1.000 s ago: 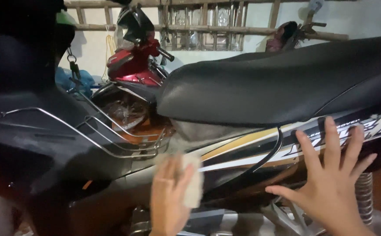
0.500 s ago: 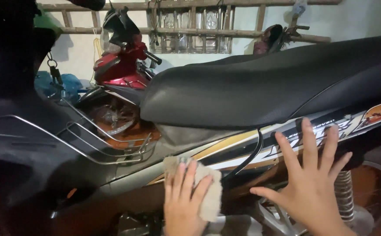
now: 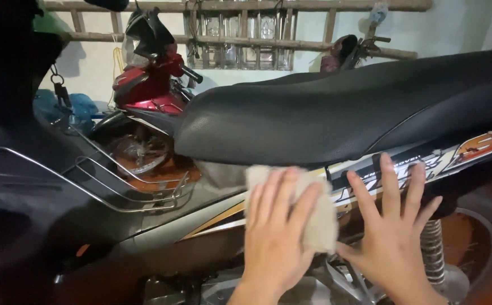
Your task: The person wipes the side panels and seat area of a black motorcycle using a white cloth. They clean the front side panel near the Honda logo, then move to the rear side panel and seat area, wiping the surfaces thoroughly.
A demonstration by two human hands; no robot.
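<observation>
Left hand (image 3: 277,231): fingers (image 3: 268,195) spread and laid flat, pressing a pale cloth (image 3: 313,223) against the motorbike's side panel (image 3: 212,223), just below the front of the black seat (image 3: 336,107). Not clamped round the cloth; palm pins it to the panel.

Right hand (image 3: 392,231): fingers (image 3: 390,181) wide apart, flat on the panel's striped decal (image 3: 471,147), holding nothing. Thumb touches the cloth's lower right edge.

Change: a second ago the left hand and cloth sat lower on the panel and well apart from the right hand; now cloth is up under the seat edge and the hands are side by side. Reads as a wiping stroke travelling up and rearward along the panel.

Around: chrome wire rack (image 3: 110,181) to the left, rear shock spring (image 3: 433,248) low right, red motorbike (image 3: 150,85) behind, wooden ladder (image 3: 246,39) on the wall.
</observation>
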